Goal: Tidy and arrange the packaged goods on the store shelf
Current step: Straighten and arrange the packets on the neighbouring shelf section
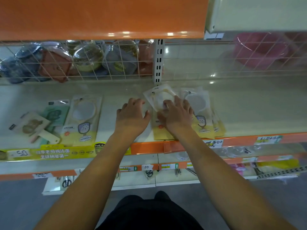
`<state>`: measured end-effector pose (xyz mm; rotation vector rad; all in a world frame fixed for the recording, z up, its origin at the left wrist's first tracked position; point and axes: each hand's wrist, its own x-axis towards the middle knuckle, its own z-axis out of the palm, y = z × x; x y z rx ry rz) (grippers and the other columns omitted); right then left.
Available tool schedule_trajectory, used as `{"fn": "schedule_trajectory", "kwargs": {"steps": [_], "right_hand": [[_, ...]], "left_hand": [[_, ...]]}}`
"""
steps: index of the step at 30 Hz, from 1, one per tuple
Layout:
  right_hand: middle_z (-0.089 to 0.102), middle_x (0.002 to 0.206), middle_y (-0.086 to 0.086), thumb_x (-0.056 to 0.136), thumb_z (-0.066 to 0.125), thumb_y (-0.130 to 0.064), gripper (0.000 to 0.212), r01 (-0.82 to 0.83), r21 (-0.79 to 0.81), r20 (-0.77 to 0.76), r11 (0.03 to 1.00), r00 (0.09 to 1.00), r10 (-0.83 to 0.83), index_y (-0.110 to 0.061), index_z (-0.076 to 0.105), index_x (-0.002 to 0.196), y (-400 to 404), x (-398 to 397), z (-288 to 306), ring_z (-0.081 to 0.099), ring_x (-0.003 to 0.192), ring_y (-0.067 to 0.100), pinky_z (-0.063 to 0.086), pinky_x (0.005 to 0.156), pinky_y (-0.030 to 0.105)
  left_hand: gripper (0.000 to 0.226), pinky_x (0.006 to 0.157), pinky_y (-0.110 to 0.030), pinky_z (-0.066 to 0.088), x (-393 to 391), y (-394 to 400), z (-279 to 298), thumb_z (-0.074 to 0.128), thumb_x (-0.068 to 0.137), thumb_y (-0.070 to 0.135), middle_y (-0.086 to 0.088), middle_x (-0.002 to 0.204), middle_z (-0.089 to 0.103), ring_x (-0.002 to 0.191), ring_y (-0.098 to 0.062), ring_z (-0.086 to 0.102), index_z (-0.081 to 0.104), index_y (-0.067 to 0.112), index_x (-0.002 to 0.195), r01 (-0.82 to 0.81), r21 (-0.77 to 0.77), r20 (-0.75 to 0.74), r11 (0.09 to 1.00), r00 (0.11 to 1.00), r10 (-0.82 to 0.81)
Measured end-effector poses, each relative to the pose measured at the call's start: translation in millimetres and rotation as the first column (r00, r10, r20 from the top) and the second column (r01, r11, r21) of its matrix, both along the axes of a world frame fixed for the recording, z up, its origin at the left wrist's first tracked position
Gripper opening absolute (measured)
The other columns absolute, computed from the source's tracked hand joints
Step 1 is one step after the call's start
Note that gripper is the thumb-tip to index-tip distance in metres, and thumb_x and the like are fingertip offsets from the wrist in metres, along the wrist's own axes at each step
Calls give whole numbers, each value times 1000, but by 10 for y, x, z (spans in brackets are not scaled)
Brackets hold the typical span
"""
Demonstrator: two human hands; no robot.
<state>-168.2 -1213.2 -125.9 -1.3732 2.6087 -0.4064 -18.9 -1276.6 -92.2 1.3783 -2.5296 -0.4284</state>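
Note:
A clear-and-yellow mirror package lies tilted on the cream shelf at mid-frame. My right hand lies on top of it, fingers spread and pressing on its round window. Just left of it, my left hand hovers over the bare shelf with loosely curled fingers and holds nothing. A stack of like packages lies right of my right hand. Another such package lies at the left.
A green package and a cream brush package lie at the far left. A wire grid backs the shelf, with bagged goods behind it. An orange shelf overhangs above. Price rails edge the front; lower shelves hold scissors.

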Motion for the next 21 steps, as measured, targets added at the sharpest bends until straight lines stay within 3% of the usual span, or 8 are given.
{"fn": "schedule_trajectory", "kwargs": {"steps": [14, 17, 19, 21], "right_hand": [[33, 147, 3, 84, 60, -53, 46, -141, -82, -74, 987, 988, 135, -33, 48, 125, -62, -29, -133, 24, 141, 30, 22, 116, 49], [18, 159, 7, 88, 50, -61, 58, -103, -39, -16, 994, 995, 102, -35, 40, 138, -54, 54, -63, 8, 148, 35, 9, 120, 51], [13, 161, 5, 90, 48, -62, 61, -126, -91, 5, 988, 992, 127, -34, 36, 143, -79, 138, 11, 2, 150, 34, 6, 121, 50], [21, 159, 3, 90, 50, -58, 58, -167, -183, 30, 969, 984, 176, -33, 40, 142, -144, 243, 90, 10, 148, 33, 14, 120, 49]], "left_hand": [[39, 93, -40, 37, -28, 30, -39, 48, 93, 41, -1, 130, 48, 115, -24, 52, 49, 22, 126, -67, -12, -39, 998, 997, 66], [41, 94, -41, 37, 18, 33, -59, 48, 93, 41, -2, 132, 48, 116, -26, 51, 48, 22, 129, -98, -12, -33, 995, 995, 98], [42, 93, -41, 38, 89, 35, -75, 49, 92, 41, -2, 132, 48, 115, -26, 51, 48, 21, 130, -125, -25, -37, 992, 992, 124], [43, 92, -41, 41, 196, 34, -87, 50, 92, 40, -4, 130, 50, 113, -28, 53, 49, 19, 129, -150, -48, -47, 988, 988, 147]]}}
